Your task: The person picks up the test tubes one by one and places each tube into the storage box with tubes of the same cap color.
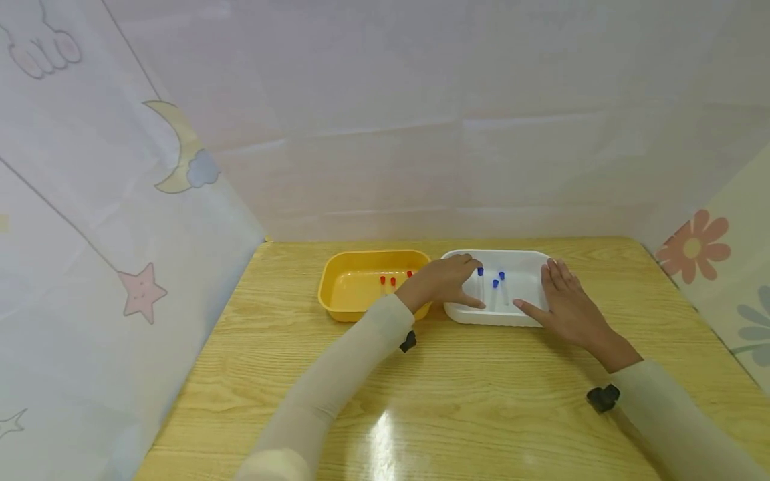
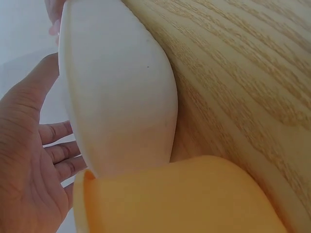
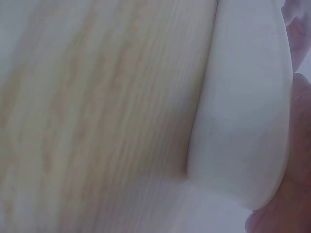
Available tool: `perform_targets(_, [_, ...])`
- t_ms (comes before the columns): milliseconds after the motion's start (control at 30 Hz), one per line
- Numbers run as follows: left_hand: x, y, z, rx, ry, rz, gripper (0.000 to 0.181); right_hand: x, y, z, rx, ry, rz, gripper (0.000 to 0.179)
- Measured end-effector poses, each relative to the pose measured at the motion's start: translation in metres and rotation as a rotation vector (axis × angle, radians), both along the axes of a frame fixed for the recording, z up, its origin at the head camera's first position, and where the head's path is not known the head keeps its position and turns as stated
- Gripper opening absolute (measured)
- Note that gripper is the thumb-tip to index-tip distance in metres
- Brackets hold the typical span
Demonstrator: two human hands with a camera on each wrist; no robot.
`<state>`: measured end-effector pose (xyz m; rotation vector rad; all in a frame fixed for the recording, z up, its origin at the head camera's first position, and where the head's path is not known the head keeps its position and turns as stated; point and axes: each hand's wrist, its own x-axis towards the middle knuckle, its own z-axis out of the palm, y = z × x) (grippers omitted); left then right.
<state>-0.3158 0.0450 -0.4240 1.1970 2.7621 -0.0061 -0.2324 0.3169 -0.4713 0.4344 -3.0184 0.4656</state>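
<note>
A white tray [image 1: 505,320] holds several slim clear tubes with blue caps [image 1: 495,284]. My left hand [image 1: 442,279] is over the tray's left end, its thumb and fingers spread across the rim. Its fingertips come close to one blue cap, and nothing shows in its grasp. At the opposite end my right hand [image 1: 565,304] lies along the right rim, fingers extended and thumb over the front edge. The left wrist view shows the tray's outer wall [image 2: 121,87] beside the left palm; in the right wrist view, the hand [image 3: 301,145] is mostly cut off.
To the left stands a yellow tray [image 1: 337,308] with several red-capped tubes [image 1: 394,281], partly hidden by my left hand and sleeve. Both trays stand towards the back of a wood-grain table [image 1: 469,401]. A pale sheet [image 1: 385,167] hangs behind it.
</note>
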Motion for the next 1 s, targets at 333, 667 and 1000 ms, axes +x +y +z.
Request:
perform_targets(333, [-0.001,0.004,-0.002,-0.022,0.022,-0.024,0.096,0.0,-0.002,0.002,0.007,0.004,-0.001,0.106])
perform_targets(667, [-0.007,0.011,-0.01,-0.074,0.002,0.001,0.097,0.0,-0.002,0.004,-0.013,-0.001,-0.001,0.106])
perform_targets(1000, [-0.012,0.018,-0.013,-0.092,-0.029,-0.009,0.094,0.001,-0.001,0.003,-0.025,0.012,0.003,0.105])
